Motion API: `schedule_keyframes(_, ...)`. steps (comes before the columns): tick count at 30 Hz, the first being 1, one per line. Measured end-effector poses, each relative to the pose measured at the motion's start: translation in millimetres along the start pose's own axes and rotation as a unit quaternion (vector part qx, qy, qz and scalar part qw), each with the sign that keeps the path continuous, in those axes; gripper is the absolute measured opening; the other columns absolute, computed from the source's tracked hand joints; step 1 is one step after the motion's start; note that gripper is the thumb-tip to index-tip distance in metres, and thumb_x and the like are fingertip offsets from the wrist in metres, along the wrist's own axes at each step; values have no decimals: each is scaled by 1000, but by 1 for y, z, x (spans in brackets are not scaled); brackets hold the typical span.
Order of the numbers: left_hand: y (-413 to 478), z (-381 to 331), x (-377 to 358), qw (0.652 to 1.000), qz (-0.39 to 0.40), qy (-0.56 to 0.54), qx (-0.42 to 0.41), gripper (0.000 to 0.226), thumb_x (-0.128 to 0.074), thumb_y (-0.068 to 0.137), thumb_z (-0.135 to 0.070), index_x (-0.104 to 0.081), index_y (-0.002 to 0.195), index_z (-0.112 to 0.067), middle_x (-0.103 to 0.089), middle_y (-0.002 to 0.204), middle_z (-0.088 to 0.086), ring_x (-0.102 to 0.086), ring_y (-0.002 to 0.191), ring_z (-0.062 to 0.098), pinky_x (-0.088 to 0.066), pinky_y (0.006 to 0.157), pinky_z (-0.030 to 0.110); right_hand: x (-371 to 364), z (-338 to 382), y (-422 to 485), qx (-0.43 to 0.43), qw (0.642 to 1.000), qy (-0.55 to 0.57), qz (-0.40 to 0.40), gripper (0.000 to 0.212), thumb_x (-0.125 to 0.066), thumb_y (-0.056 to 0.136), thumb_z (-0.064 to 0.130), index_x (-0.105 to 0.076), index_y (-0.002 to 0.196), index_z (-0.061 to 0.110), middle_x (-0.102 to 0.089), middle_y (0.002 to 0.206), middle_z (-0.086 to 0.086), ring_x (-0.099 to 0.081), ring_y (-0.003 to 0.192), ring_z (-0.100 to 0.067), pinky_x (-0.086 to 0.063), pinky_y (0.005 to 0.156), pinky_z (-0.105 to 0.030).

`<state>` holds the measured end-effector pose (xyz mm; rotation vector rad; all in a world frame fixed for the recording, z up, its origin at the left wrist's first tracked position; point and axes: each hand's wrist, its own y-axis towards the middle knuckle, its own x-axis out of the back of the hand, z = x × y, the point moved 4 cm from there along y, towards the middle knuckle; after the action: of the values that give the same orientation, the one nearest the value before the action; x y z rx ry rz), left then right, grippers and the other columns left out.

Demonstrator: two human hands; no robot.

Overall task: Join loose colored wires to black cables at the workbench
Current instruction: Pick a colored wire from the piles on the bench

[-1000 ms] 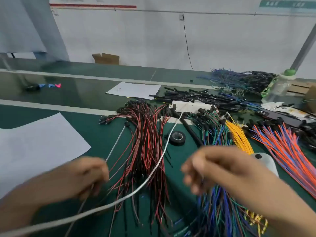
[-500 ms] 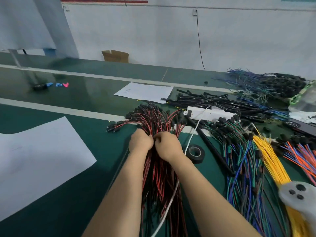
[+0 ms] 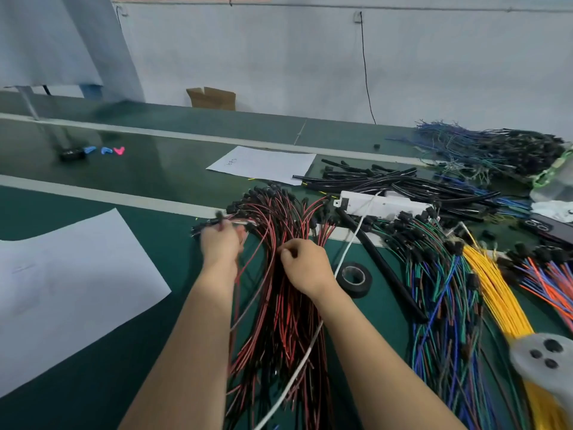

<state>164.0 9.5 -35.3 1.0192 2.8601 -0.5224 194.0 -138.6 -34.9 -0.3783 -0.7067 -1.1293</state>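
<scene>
A big bundle of red and black wires (image 3: 279,305) with black connector ends lies on the green bench in front of me. My left hand (image 3: 220,243) is at the bundle's left edge, its fingers curled round a few wires near their black connectors; it is blurred. My right hand (image 3: 302,263) rests on the middle of the bundle and pinches wires between thumb and fingers. A pile of black cables (image 3: 403,184) lies beyond, at the back right.
A roll of black tape (image 3: 354,279) and a white power strip (image 3: 381,206) with its white cord lie right of the bundle. Green-blue wires (image 3: 434,290), yellow wires (image 3: 496,293) and orange wires (image 3: 545,277) fan out at right. White paper sheets (image 3: 62,283) lie left and behind.
Both hands have moved from near my body out onto the red and black bundle. Since half a second ago the left hand has shifted left, pulling wires away from the right hand.
</scene>
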Motion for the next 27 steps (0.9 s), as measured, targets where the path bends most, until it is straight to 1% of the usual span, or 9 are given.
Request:
schedule_keyframes(3, -26, -58, 11, 975, -54, -7, -216, 20, -33, 103, -23, -47, 96, -9, -53, 62, 0, -55, 48, 5, -51, 55, 26, 0, 4, -4, 9, 1000, -11, 7, 27, -45, 95, 14, -69, 106, 9, -69, 97, -7, -61, 85, -24, -47, 74, -29)
schedule_keyframes(7, -92, -167, 12, 921, 27, -44, -387, 17, -40, 99, -23, -39, 82, -24, -43, 46, -13, -33, 37, 1, -26, 38, 15, -2, 7, -8, 14, 999, -35, 24, 27, -45, 95, 16, -68, 104, 6, -70, 98, -11, -62, 90, -29, -50, 77, -33)
schedule_keyframes(11, -140, -215, -3, 877, 305, -163, -334, 18, -36, 99, -16, -49, 86, -17, -46, 59, -13, -32, 44, 2, -28, 45, 14, 16, 13, -18, -24, 995, 97, 14, 29, -42, 101, 19, -65, 116, 9, -68, 109, -7, -61, 99, -21, -44, 80, -22)
schedule_keyframes(14, -158, -184, -36, 893, 343, -225, -186, 21, -37, 98, -8, -56, 89, -7, -50, 58, -6, -36, 43, 1, -31, 44, 12, 68, 24, -35, -34, 949, 278, -147, 30, -38, 97, 8, -63, 112, 10, -68, 109, -6, -61, 99, -15, -47, 95, -29)
schedule_keyframes(16, -173, -152, -64, 904, 359, -195, -129, 23, -35, 99, -6, -56, 90, -6, -52, 60, -4, -41, 44, 2, -36, 45, 13, 100, 33, -47, 0, 918, 377, -123, 26, -41, 101, 25, -62, 111, 14, -71, 103, -1, -64, 95, -12, -50, 93, -32)
schedule_keyframes(20, -188, -122, -92, 905, 344, -35, -248, 26, -35, 102, -9, -59, 91, -12, -67, 74, -3, -61, 68, 7, -50, 69, 18, 118, 59, -88, 65, 879, 454, 135, 48, -38, 97, 51, -63, 85, 11, -65, 61, -1, -62, 54, -13, -51, 55, -22)
schedule_keyframes(22, -187, -124, -85, 866, 293, 115, -389, 21, -40, 101, -17, -61, 99, -19, -68, 88, -9, -64, 83, 1, -49, 80, 16, 133, 56, -100, 89, 881, 456, 85, 39, -35, 104, 32, -56, 80, 10, -46, 45, 6, -41, 38, -7, -36, 42, -16)
schedule_keyframes(24, -175, -116, -60, 821, 240, 260, -448, 19, -44, 99, -25, -62, 95, -23, -67, 89, -11, -62, 84, 3, -47, 78, 20, 157, 44, -108, 82, 825, 558, 14, 35, -34, 104, 24, -50, 77, 9, -31, 42, 10, -25, 35, -4, -22, 37, -15)
schedule_keyframes(27, -144, -68, 9, 765, 267, 487, -327, 32, -45, 99, -27, -60, 73, -13, -66, 61, -3, -62, 59, 13, -46, 58, 28, 203, 23, -120, 62, 678, 732, -29, 36, -32, 103, 27, -48, 73, 13, -29, 40, 9, -23, 33, -1, -18, 36, -13)
